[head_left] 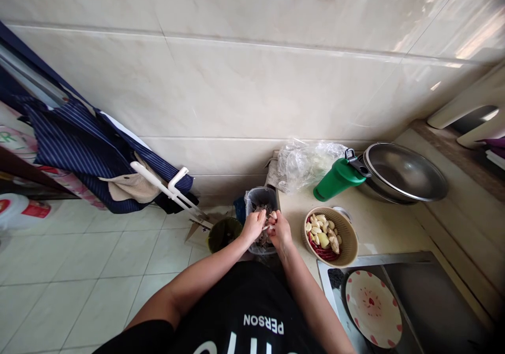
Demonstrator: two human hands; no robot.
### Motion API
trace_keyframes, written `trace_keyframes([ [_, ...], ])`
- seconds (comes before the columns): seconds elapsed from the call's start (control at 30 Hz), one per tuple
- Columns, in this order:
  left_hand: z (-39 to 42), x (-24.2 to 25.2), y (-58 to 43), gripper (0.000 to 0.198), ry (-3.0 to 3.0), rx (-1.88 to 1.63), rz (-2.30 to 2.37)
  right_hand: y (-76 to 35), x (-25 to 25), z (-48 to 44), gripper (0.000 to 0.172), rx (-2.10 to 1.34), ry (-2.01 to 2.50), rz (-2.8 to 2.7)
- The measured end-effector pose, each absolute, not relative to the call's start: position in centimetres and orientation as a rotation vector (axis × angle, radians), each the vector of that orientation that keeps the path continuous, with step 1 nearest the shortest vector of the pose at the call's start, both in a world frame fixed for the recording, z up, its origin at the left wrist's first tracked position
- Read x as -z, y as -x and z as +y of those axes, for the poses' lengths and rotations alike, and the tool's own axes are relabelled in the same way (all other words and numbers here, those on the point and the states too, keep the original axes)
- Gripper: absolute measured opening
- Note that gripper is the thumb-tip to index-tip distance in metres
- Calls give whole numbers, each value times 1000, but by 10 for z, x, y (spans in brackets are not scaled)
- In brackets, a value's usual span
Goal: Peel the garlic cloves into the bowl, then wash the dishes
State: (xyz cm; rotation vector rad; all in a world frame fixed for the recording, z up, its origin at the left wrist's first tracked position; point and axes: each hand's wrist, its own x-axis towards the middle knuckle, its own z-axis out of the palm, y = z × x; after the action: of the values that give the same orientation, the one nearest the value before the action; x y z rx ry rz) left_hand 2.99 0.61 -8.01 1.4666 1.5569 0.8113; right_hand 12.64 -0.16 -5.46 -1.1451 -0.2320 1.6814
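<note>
Close together, my left hand and my right hand are held over a lined trash bin. Fingers of both hands are closed around a small pale piece of garlic, partly hidden by the fingertips. A thin whitish strip runs between them; whether it is stem or skin I cannot tell. Dark scraps and peelings lie in the bin below. To the right, a beige basket on the counter holds peeled garlic cloves, ginger and red chilies.
Behind the basket stand a green shaker bottle, crumpled plastic bags and a large metal pan. A patterned plate sits in the sink. Left of the bin are a dark container, a white-handled rack and hanging aprons.
</note>
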Motion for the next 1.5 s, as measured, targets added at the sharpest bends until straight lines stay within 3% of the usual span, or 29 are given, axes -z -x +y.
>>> trace_keyframes([
  [0.2,9,73,-13,23,-1657,-680,1591,-146,46,-2,20,-1825,830,-285],
  [0.43,3,52,-14,41,-1804,-759,1585,-143,49,-2,15,-1659,896,-226],
  [0.73,-7,31,-26,13,-1902,-828,1370,-134,53,-4,19,-1560,945,-343],
  [1.0,-2,41,-11,14,-1937,-851,1532,-142,62,0,13,-1604,911,-61],
  [1.13,-3,38,-14,25,-2008,-734,1486,-139,62,-2,14,-1622,846,-111],
  [1.33,-5,38,-18,13,-2105,-595,1521,-135,50,-3,12,-1631,768,-54],
  [1.5,-5,39,-16,25,-2086,-733,1418,-137,48,-2,14,-1686,753,15],
])
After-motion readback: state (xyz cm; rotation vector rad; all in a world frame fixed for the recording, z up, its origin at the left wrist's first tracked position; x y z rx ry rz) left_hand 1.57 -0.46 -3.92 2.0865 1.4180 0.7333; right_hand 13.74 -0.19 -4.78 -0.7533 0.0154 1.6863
